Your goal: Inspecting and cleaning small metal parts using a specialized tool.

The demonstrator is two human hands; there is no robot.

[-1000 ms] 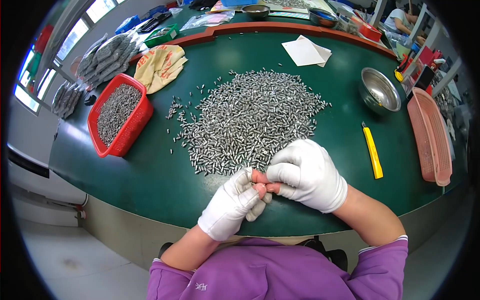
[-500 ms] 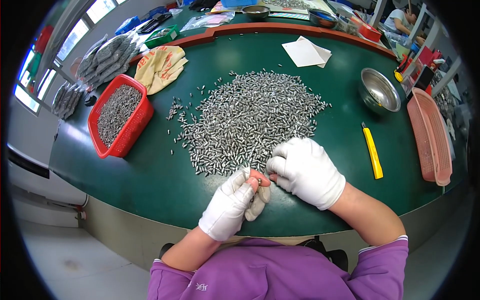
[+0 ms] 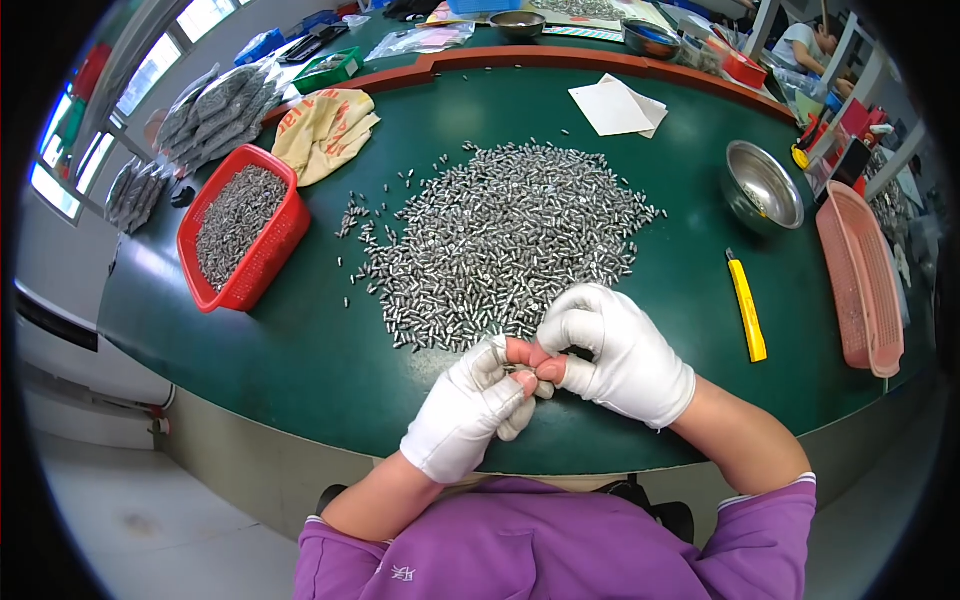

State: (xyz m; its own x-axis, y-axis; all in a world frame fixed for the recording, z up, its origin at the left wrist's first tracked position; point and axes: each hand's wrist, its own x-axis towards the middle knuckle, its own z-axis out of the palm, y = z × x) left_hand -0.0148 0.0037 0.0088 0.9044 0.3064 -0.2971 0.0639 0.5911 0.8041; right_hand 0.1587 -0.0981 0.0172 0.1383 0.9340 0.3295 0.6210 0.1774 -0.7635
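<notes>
1. Grip: the left hand (image 3: 458, 412) and the right hand (image 3: 622, 362) meet in the lower centre of the frame, bare thumb and index tips bunched together in a narrow pinch. Whether a part sits between them cannot be told (the fingertips cover the spot).
2. Hand covering: both hands wear white gloves with the thumb and index tips exposed.
3. Metal parts: a broad pile of small silvery metal parts (image 3: 510, 240) occupies the centre of the frame, directly beyond the hands. Loose pieces lie along its left edge.
4. Work surface: the pile rests on a green table (image 3: 300, 400), bordered at the top of the frame by a red-brown raised edge (image 3: 440, 62).
5. Left of frame: a red basket (image 3: 278, 258) contains similar small parts (duller in tone). A crumpled beige cloth (image 3: 325, 140) lies near it, toward the upper left.
6. Right of frame: a yellow-handled cutter (image 3: 747, 312) lies below a steel bowl (image 3: 780, 182); a pink basket (image 3: 868, 300) stands at the far right.
7. Upper centre-right: white cards (image 3: 608, 106) lie overlapped.
</notes>
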